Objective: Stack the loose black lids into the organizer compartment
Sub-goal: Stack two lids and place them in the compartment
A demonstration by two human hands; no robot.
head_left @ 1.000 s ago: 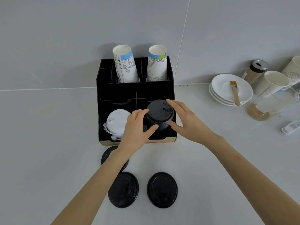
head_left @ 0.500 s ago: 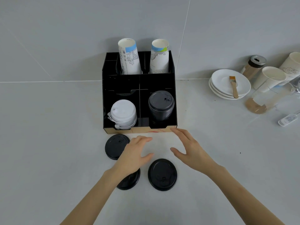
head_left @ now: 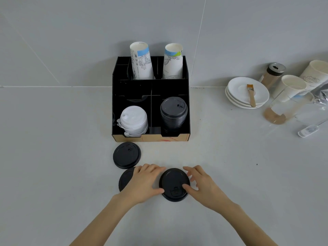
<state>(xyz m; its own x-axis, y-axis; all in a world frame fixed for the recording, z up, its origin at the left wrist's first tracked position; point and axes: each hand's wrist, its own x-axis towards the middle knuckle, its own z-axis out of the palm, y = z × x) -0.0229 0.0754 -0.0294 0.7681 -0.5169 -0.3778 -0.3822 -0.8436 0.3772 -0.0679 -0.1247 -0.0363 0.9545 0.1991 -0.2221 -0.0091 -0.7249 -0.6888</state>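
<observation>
Three loose black lids lie on the counter in front of the black organizer (head_left: 150, 137). My left hand (head_left: 145, 181) and my right hand (head_left: 204, 185) press on opposite edges of the nearest black lid (head_left: 174, 183), which lies flat on the counter. A second lid (head_left: 126, 180) is partly hidden under my left hand. The third lid (head_left: 126, 155) lies free just before the organizer. A stack of black lids (head_left: 174, 110) fills the organizer's front right compartment.
White lids (head_left: 134, 119) fill the front left compartment, and two paper cup stacks (head_left: 142, 63) stand at the back. To the right are stacked white plates (head_left: 237, 91) with a brush (head_left: 251, 95), a shaker (head_left: 271, 73), cups and a glass jug (head_left: 284, 110).
Both hands drew back from the black stack in the organizer, came down to the counter and closed around the right-hand loose lid. The stack stays in its compartment.
</observation>
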